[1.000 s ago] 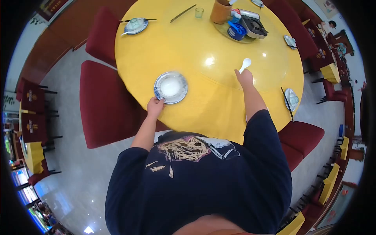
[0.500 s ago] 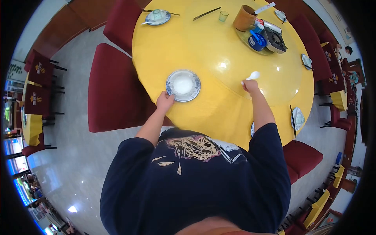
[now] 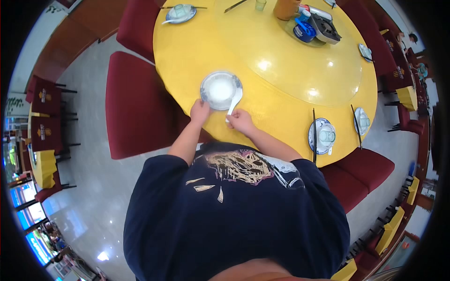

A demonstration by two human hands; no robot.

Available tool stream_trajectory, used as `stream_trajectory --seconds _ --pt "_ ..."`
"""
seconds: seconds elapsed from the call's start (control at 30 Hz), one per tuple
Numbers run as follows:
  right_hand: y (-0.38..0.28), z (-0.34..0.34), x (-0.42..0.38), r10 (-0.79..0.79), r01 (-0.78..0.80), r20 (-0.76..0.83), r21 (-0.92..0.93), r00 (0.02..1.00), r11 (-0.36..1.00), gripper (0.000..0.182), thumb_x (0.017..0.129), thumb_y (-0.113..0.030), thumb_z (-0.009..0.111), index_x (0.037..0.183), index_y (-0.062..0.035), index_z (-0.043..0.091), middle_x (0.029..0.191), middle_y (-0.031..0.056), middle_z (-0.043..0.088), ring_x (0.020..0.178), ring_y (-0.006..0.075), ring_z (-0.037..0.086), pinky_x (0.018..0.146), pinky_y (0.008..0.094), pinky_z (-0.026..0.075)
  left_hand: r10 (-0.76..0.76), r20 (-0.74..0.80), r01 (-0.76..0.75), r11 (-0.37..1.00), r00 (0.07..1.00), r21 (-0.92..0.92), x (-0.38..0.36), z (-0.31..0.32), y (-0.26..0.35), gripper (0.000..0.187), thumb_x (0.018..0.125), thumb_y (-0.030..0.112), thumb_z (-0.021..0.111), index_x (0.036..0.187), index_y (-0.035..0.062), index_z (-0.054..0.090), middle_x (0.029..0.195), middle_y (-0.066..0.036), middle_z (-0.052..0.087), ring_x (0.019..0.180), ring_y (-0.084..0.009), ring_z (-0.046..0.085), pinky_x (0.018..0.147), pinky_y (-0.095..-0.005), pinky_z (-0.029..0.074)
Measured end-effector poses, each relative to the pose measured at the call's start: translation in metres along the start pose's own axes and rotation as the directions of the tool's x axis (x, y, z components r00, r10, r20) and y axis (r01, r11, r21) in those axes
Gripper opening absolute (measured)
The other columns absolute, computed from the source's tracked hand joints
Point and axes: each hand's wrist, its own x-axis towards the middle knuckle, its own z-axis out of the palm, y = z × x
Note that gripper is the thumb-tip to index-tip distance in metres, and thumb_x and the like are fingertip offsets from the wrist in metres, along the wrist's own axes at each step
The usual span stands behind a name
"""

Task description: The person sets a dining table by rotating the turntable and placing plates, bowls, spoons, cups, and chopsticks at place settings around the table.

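A blue-and-white patterned plate [image 3: 207,99] lies near the table's front left edge, with a white bowl [image 3: 220,89] in its middle. My left hand [image 3: 200,111] is closed on the plate's near left rim. In my right hand [image 3: 241,121] is a white soup spoon [image 3: 236,100], pinched by its handle. The spoon's head overlaps the plate's right rim in this view, pointing away from me.
The round table [image 3: 267,126] wears a yellow cloth and a glass turntable [image 3: 281,75]. On it stand a portable stove [image 3: 324,29], a blue tub [image 3: 304,32] and a brown container [image 3: 286,8]. Another plate [image 3: 311,136] with chopsticks [image 3: 314,140] sits right. Dark red chairs [image 3: 133,107] surround it.
My right hand has brought the spoon left from the turntable's edge to the plate. My left hand stays at the plate's rim. The view has shifted slightly.
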Motion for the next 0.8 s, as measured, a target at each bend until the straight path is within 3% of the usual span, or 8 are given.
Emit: stream_trajectory --seconds 0.17,0.27,0.3,0.37,0.57,0.63,0.73,0.8 --pt "0.016 0.003 0.014 0.077 -0.084 0.09 0.077 0.993 0.994 0.026 0.08 -0.021 0.056 0.089 0.0034 0.053 0.071 0.0093 0.058 0.06 0.0151 0.058 0.054 0.0253 0.049 -0.155 0.207 0.208 0.942 0.966 -0.265 -0.022 -0.022 0.046 0.029 0.079 0.024 0.051 0.089 -0.0028 0.053 0.074 -0.012 0.06 0.058 -0.0175 0.059 0.053 -0.0266 0.046" --pt "0.004 -0.006 0.006 0.198 -0.212 0.147 0.092 0.969 0.973 0.031 0.082 -0.026 0.054 0.094 0.0029 0.053 0.08 0.0101 0.057 0.068 0.0164 0.058 0.061 0.0263 0.049 -0.254 0.331 0.231 0.967 0.909 0.11 -0.018 -0.052 0.077 0.033 0.08 0.029 0.051 0.085 -0.0024 0.055 0.074 -0.013 0.06 0.056 -0.0177 0.059 0.055 -0.0279 0.046" --pt "0.002 -0.01 0.002 0.237 -0.253 0.152 0.1 0.96 0.962 0.033 0.082 -0.027 0.053 0.096 0.0028 0.052 0.083 0.0108 0.057 0.071 0.0171 0.058 0.063 0.0267 0.049 -0.24 0.336 0.134 0.942 0.911 0.309 -0.002 -0.062 0.075 0.037 0.079 0.034 0.051 0.084 -0.0014 0.057 0.076 -0.015 0.061 0.058 -0.0193 0.059 0.057 -0.0297 0.047" --pt "0.005 -0.024 -0.003 0.26 -0.286 0.146 0.197 0.954 0.938 0.036 0.082 -0.028 0.053 0.1 0.0028 0.05 0.09 0.0115 0.055 0.075 0.0184 0.058 0.065 0.0274 0.049 -0.053 0.228 -0.068 0.868 0.972 0.492 0.029 -0.078 0.072 0.04 0.078 0.038 0.05 0.085 -0.0004 0.058 0.08 -0.017 0.061 0.066 -0.0206 0.06 0.063 -0.0306 0.047" --pt "0.013 -0.087 -0.015 0.286 -0.239 -0.06 0.406 0.956 0.882 0.036 0.084 -0.029 0.049 0.104 0.0004 0.046 0.094 0.0118 0.054 0.077 0.0182 0.058 0.066 0.027 0.049 0.248 0.129 -0.277 0.901 0.96 0.334 0.102 -0.081 0.187 0.038 0.075 0.027 0.057 0.101 0.0001 0.051 0.087 -0.019 0.058 0.084 -0.0306 0.056 0.075 -0.0364 0.044" --pt "0.014 -0.104 -0.015 0.278 -0.187 -0.149 0.444 0.949 0.876 0.035 0.084 -0.029 0.049 0.104 -0.0006 0.046 0.093 0.0112 0.055 0.074 0.0172 0.058 0.062 0.0251 0.047 0.341 0.114 -0.359 0.883 0.933 0.303 0.146 -0.058 0.205 0.042 0.073 0.024 0.058 0.107 0.0012 0.048 0.094 -0.019 0.056 0.089 -0.0331 0.054 0.077 -0.038 0.043" --pt "0.009 -0.117 -0.013 0.314 -0.191 -0.219 0.447 0.924 0.874 0.03 0.084 -0.028 0.049 0.1 -0.0027 0.048 0.087 0.0093 0.056 0.068 0.0145 0.057 0.053 0.0225 0.043 0.621 0.129 -0.594 0.638 0.773 0.49 0.211 -0.016 0.23 0.045 0.074 0.023 0.058 0.11 -0.0004 0.045 0.106 -0.019 0.051 0.097 -0.0303 0.051 0.084 -0.0358 0.041" --pt "0.015 -0.119 -0.009 0.358 -0.222 -0.243 0.452 0.901 0.864 0.025 0.083 -0.027 0.05 0.093 -0.0046 0.051 0.076 0.0061 0.057 0.056 0.0112 0.054 0.043 0.0198 0.036 0.647 0.169 -0.639 0.612 0.743 0.465 0.251 0.013 0.245 0.047 0.072 0.021 0.057 0.114 0.0039 0.043 0.114 -0.02 0.045 0.106 -0.032 0.043 0.089 -0.0388 0.037"
